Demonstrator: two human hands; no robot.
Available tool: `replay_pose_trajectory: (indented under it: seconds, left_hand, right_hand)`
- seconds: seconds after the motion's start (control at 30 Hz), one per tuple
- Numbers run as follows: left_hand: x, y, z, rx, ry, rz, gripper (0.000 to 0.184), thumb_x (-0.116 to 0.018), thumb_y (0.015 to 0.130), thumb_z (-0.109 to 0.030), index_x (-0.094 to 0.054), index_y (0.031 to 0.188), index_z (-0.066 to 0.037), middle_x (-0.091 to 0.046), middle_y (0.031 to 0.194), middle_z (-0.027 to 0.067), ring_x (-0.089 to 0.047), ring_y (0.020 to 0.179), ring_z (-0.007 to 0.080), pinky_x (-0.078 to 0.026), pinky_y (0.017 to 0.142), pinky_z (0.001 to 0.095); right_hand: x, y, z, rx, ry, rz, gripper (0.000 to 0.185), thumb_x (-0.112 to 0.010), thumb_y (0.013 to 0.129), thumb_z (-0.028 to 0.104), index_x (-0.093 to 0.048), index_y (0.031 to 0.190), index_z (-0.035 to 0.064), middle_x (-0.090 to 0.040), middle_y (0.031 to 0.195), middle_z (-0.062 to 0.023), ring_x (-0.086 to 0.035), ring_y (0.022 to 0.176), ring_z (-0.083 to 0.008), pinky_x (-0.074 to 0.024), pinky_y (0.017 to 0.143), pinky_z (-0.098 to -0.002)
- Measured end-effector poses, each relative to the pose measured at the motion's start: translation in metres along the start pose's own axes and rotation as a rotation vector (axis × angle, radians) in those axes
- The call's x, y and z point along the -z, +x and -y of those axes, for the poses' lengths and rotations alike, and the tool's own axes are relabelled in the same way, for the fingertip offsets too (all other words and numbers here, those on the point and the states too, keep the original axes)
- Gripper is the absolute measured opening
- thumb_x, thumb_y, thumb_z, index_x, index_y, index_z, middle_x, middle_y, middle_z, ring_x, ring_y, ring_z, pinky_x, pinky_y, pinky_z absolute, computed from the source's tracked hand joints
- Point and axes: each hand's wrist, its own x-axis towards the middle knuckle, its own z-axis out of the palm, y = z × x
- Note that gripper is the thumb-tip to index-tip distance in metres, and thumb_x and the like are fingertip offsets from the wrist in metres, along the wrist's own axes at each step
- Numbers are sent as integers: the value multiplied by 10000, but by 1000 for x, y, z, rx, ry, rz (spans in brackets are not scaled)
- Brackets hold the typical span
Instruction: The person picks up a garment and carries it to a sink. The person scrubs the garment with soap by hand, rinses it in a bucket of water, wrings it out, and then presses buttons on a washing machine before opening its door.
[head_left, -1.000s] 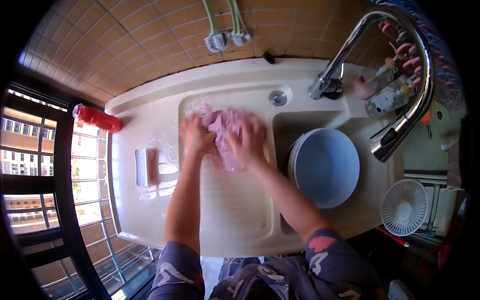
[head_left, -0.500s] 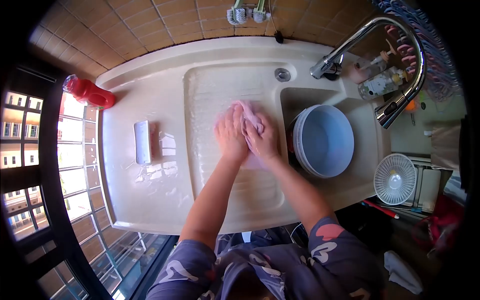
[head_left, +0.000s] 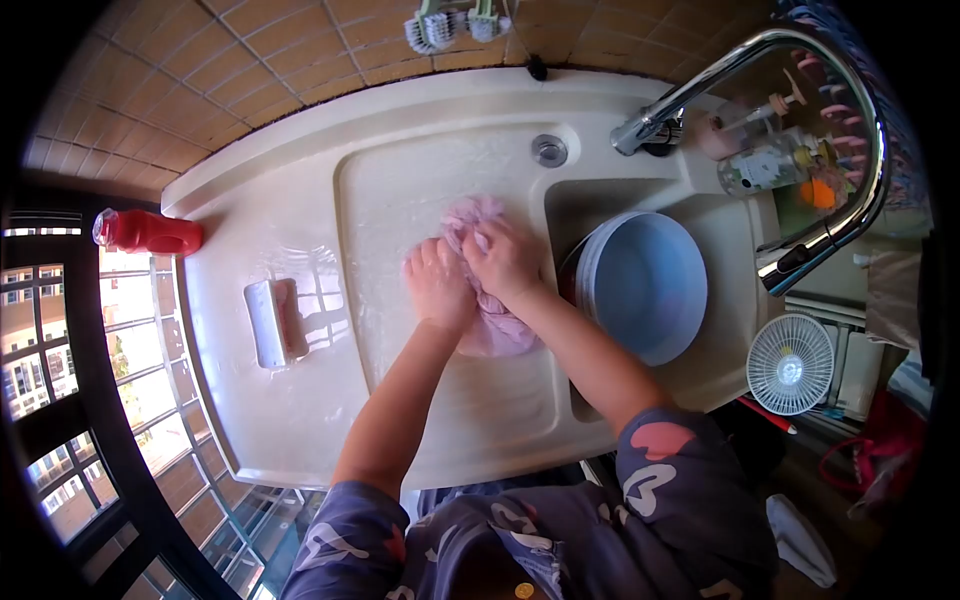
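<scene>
A wet pink cloth (head_left: 500, 335) lies bunched on the ribbed washboard part of the sink (head_left: 400, 185). My left hand (head_left: 440, 288) presses on its left side with the fingers curled. My right hand (head_left: 503, 264) grips a twisted fold of it, thumb toward the left hand. One crumpled end sticks out beyond my hands, and a flatter part spreads out beneath my right wrist. What lies under my palms is hidden.
Right of the washboard, a white bucket (head_left: 650, 290) stands in the deep basin under a chrome faucet (head_left: 760, 75). A soap dish (head_left: 270, 322) and red bottle (head_left: 150, 232) are left. Pump bottles (head_left: 765, 165) and a white fan-like basket (head_left: 790, 365) stand right.
My hands have slid slightly toward me and left relative to each other's earlier grip. More of the cloth now shows bunched beyond them and below my right wrist. The view has shifted a little.
</scene>
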Motion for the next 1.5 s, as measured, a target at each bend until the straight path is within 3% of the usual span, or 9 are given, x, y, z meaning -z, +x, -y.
replay_pose_trajectory:
  seconds: [0.23, 0.37, 0.5, 0.6, 0.7, 0.9, 1.13, 1.37, 1.5]
  left_hand:
    - [-1, 10, -5, 77, 99, -12, 232, -554, 808, -95, -540, 1025, -14, -587, 967, 188, -565, 927, 403, -451, 828, 497]
    - [16, 34, -37, 374, -714, 67, 295, -682, 835, -94, -543, 1072, 15, -669, 995, 158, -659, 881, 264, -530, 769, 381]
    - [-13, 32, -129, 105, -929, 7, 303, -529, 863, 14, -543, 1166, -1, -630, 1103, 174, -628, 1026, 268, -513, 879, 360]
    - [-13, 18, -236, -98, -1230, 142, 401, -607, 747, 8, -560, 1145, -11, -633, 1094, 167, -601, 1081, 300, -475, 932, 363]
    - [-67, 11, -261, -275, -639, 508, 513, -724, 704, -116, -589, 1196, -58, -600, 1158, 203, -560, 1056, 390, -468, 872, 467]
    - [-54, -19, -245, -436, -419, 75, 458, -683, 655, -57, -646, 1110, -98, -548, 1276, 193, -485, 1230, 407, -438, 976, 501]
    - [-11, -47, -90, 60, 55, -286, 460, -647, 842, -85, -525, 1285, -58, -457, 1357, 237, -432, 1266, 432, -357, 1069, 503]
    - [-18, -64, -65, 204, 196, -256, 393, -601, 875, -141, -533, 1257, -79, -490, 1349, 203, -434, 1272, 397, -341, 1072, 507]
    - [-13, -64, -68, 277, 178, -216, 389, -604, 878, -168, -539, 1260, -124, -473, 1377, 157, -409, 1303, 392, -338, 1080, 511]
  right_hand:
    - [-2, 18, -7, -26, -152, 101, 211, -649, 805, 332, -694, 832, 127, -669, 839, -110, -651, 763, -321, -526, 661, -457]
    - [46, 34, -1, -351, 35, 339, 390, -646, 871, 450, -718, 949, 75, -703, 960, -164, -686, 887, -314, -532, 775, -439]
    - [149, 2, -39, -234, 538, -277, 291, -697, 887, 298, -721, 998, 31, -698, 943, -158, -688, 860, -324, -538, 765, -386]
    - [235, -39, -119, -319, 378, -193, 233, -690, 895, 211, -677, 1025, 17, -650, 1047, -159, -636, 973, -289, -498, 854, -382]
    - [253, -82, -212, -415, 452, -173, 342, -689, 861, 98, -587, 1182, 39, -607, 1117, -175, -589, 1079, -337, -477, 907, -385]
    - [235, -89, -239, -211, -311, 612, 532, -626, 822, 76, -485, 1335, 89, -495, 1339, -198, -471, 1252, -406, -405, 1005, -498]
    - [132, -70, -195, -335, -722, 924, 613, -462, 909, 394, -375, 1445, 108, -273, 1512, -250, -392, 1298, -524, -365, 1028, -603]
    - [109, -90, -244, 419, -729, 639, 582, -548, 865, 349, -473, 1381, 91, -434, 1365, -249, -467, 1213, -490, -420, 943, -589]
    - [113, -51, -254, 319, -359, 1123, 450, -571, 855, 436, -665, 1191, 152, -596, 1221, -216, -490, 1217, -455, -368, 992, -625]
